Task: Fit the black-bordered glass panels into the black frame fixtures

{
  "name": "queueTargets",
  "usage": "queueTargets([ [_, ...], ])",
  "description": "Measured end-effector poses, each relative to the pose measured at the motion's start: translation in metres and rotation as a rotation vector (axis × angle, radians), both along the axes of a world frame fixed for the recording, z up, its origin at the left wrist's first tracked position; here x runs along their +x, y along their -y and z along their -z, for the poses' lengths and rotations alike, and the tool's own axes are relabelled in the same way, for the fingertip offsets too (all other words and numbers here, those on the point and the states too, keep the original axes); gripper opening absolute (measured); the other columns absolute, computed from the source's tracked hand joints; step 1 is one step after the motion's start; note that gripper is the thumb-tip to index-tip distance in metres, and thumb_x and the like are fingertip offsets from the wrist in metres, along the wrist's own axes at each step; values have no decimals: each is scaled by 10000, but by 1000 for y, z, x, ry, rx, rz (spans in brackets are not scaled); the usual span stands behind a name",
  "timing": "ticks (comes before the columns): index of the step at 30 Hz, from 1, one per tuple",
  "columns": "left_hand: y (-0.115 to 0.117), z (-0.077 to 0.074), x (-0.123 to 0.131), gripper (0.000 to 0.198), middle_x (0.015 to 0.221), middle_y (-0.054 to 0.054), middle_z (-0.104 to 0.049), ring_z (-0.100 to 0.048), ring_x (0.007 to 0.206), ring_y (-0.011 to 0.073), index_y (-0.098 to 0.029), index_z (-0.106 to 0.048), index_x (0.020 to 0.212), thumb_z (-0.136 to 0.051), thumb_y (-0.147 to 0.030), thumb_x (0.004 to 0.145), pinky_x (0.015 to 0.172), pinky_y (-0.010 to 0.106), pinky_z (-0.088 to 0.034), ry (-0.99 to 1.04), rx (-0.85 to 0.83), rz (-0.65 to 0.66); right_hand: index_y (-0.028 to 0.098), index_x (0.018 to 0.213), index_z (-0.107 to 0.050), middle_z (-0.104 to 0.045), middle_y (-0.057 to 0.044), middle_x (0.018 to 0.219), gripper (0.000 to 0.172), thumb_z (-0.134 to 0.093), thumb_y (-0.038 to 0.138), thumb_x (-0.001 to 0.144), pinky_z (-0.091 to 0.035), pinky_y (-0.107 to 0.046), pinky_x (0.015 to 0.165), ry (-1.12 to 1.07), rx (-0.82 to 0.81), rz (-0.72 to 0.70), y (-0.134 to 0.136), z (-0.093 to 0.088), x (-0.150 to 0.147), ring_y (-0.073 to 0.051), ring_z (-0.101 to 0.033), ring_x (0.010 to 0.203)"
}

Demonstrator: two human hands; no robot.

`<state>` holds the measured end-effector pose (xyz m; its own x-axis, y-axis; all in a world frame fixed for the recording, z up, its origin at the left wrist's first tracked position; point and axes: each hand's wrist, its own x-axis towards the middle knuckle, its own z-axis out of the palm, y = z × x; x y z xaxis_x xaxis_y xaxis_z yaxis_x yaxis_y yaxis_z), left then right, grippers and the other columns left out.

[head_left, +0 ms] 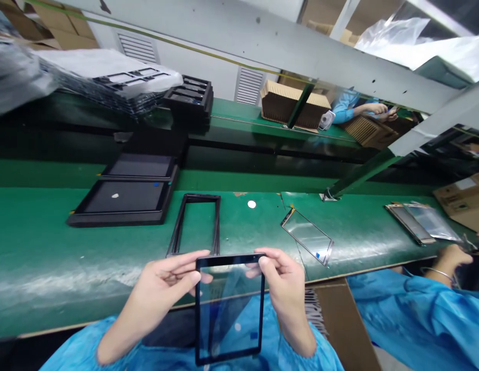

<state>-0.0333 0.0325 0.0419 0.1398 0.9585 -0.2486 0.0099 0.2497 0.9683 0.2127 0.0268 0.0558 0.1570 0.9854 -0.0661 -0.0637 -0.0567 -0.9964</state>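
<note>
Between my two hands is a black-framed touch panel [229, 314], its clear middle showing my blue sleeves and lap through it. My left hand [158, 288] grips its upper left corner, thumb in front and fingers behind. At the upper right corner my right hand [284, 281] pinches the frame the same way. Just beyond the panel lie several stacked empty black frames [217, 224] on the green bench. To their right rests a loose glass panel [308, 234] with a blue sticker and a small flex tail.
Black trays with dark screens [123, 196] sit at the left. Behind stand stacked trays [191, 98] and cardboard dividers [293, 105]. A slanted post [363, 172] meets the bench. More panels [409, 224] lie at right, beside a co-worker's sleeve [417, 314]. Another person's hands [378, 109] show behind.
</note>
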Motion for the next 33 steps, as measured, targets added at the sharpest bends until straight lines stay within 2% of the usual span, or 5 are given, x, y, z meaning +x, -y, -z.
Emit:
queueTargets([
  [4, 1, 4, -4, 419, 829, 97, -864, -828, 738, 243, -187, -819, 1251, -776, -379, 881, 621, 257, -671, -61, 14, 28, 227, 978, -802, -821, -38, 653, 319, -772, 536, 910, -670, -280, 641, 7, 7, -6, 0, 5, 2, -225, -825, 634],
  [9, 2, -5, 4, 455, 1545, 57, -643, -652, 1378, 314, -347, -760, 1359, -751, -338, 905, 1031, 333, -607, -421, 368, 201, 205, 1000, -808, -858, -66, 811, 299, -755, 489, 923, -670, -284, 668, 45, -25, -200, 2, 17, -16, -216, -834, 695],
  [14, 2, -15, 15, 732, 986, 16, -858, -826, 793, 220, -360, -354, 1678, -632, -321, 1002, 684, 259, -638, -345, 196, 433, 241, 1253, -742, -865, -47, 877, 509, -837, 526, 843, -673, -354, 768, -122, -130, -346, -3, 14, -14, -226, -831, 756],
  [21, 6, -7, 6, 467, 1068, 106, -819, -771, 698, 184, -229, -496, 1420, -617, -429, 1016, 505, 221, -557, -43, -30, 85, 242, 835, -886, -851, -145, 829, 419, -753, 638, 877, -676, -435, 738, -2, -261, -133, 5, 23, 55, -345, -831, 745],
  [33, 13, -11, 20, 475, 944, 89, -832, -739, 621, 188, -210, -517, 1255, -723, -495, 936, 460, 230, -551, -19, -48, -176, 204, 690, -788, -814, -111, 664, 477, -722, 626, 900, -632, -359, 675, -44, -214, -7, 10, 31, 35, -283, -790, 631],
])
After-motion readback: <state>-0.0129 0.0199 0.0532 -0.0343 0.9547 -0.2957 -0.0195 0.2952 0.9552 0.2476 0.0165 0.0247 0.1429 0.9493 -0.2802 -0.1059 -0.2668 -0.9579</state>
